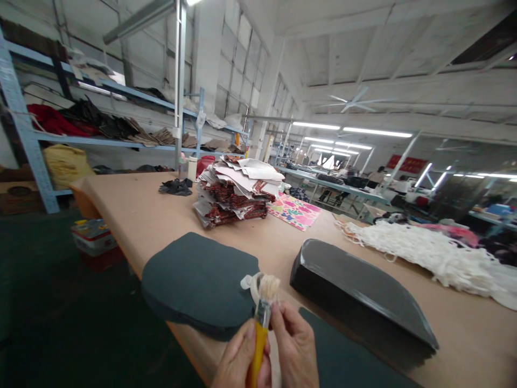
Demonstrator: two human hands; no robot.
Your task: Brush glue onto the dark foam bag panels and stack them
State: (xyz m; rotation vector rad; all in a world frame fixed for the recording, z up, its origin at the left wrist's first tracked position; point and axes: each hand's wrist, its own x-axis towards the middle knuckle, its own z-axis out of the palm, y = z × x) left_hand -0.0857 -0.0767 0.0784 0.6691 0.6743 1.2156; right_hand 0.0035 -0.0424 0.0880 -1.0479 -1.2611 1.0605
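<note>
A paintbrush (259, 345) with a yellow handle, metal ferrule and pale bristles points upward at the lower middle. My left hand (238, 355) is closed around its handle. The fingers of my right hand (294, 342) are pinched together against the ferrule, just below the bristles. Behind the bristles shows a cream-coloured loop (254, 290), partly hidden by the brush; what it belongs to I cannot make out. A stack of dark green rounded panels (202, 280) lies just beyond my left hand. Another dark green sheet (343, 355) extends to the right of my right hand.
A dark, shiny-topped stack of curved pieces (359, 291) stands on the paper-covered table (129, 215). Farther back are piled cut pieces (238, 188), a floral sheet (297, 211) and black scraps (176, 187). White strips (428, 253) heap at right. Blue shelving (24, 113) stands left.
</note>
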